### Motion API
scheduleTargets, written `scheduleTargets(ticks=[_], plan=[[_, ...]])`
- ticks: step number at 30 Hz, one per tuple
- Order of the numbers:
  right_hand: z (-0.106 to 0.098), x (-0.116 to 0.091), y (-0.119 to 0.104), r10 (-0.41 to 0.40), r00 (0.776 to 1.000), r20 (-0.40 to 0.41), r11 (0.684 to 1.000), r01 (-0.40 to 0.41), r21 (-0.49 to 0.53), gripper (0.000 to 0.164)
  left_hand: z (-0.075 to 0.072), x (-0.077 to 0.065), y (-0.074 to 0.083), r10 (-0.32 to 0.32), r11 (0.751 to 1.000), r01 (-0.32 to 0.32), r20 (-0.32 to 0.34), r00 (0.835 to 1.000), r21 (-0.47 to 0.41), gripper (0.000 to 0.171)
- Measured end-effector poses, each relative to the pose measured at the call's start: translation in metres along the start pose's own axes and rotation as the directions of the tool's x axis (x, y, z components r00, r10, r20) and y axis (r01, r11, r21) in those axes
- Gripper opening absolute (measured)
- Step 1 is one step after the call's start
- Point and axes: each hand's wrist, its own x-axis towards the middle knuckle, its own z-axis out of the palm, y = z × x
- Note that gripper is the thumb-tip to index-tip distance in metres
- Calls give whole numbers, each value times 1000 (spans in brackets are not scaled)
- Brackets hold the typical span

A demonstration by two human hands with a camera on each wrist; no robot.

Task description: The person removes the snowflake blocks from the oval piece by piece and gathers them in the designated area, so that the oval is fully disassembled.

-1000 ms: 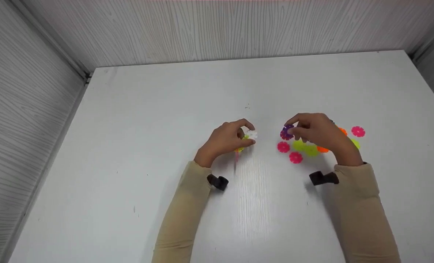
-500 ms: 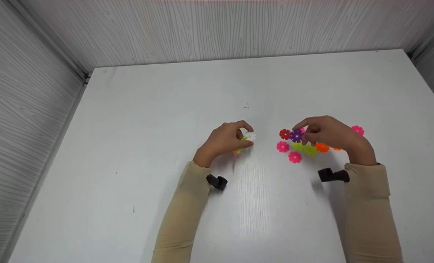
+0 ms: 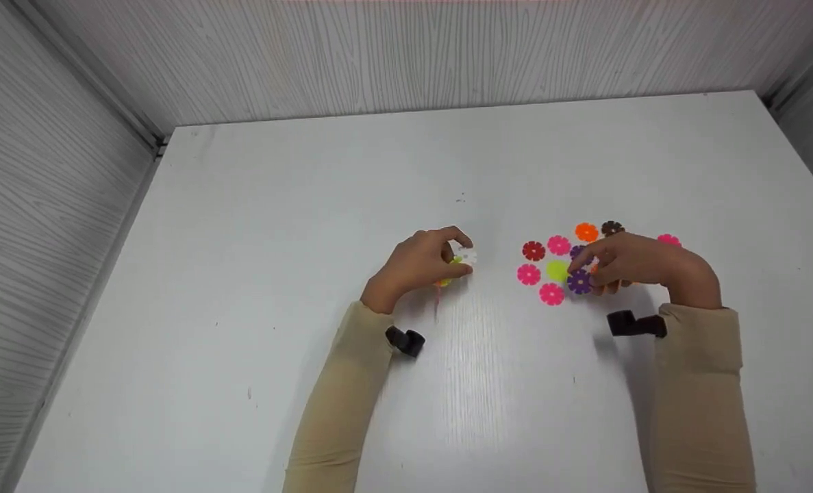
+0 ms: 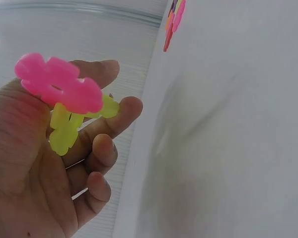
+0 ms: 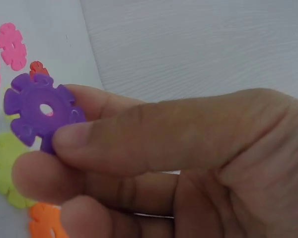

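Note:
My left hand (image 3: 420, 263) holds a cluster of interlocked plastic snowflake discs above the table. A white disc (image 3: 468, 256) shows between thumb and index finger. In the left wrist view, a pink disc (image 4: 59, 84) stands slotted onto yellow discs (image 4: 63, 134) over the palm. To the right, my right hand (image 3: 642, 260) pinches a purple snowflake disc (image 5: 32, 106) between thumb and fingers. It hangs above the loose discs, next to a yellow disc (image 3: 557, 271). Another purple disc (image 3: 581, 254) lies partly hidden behind the right fingers.
Loose discs lie around the right hand: a red one (image 3: 533, 250), several pink ones (image 3: 551, 294), an orange one (image 3: 586, 232) and a brown one (image 3: 612, 228). Some are covered by the hand. The white table (image 3: 276, 205) meets a wood-grain wall (image 3: 406, 55) behind.
My right hand has moved right and toward me with the purple disc, away from the red disc, uncovering orange and brown discs. The left hand stays almost still with its cluster.

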Motion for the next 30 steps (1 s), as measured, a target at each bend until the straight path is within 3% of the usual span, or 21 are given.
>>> scheduleTargets(ticks=[9,21,30], plan=[[4,-3,0,120,989,83,993,-121,8,35,0,0,0,-1,1000,1,2,1000,14,36],[3,-4,-4,112,983,146,991,-121,57,35,1,1,0,-11,999,11,4,1000,39,35],[4,-1,-1,69,997,30,998,-69,-4,39,2,0,-1,-2,999,2,-7,1000,52,36]])
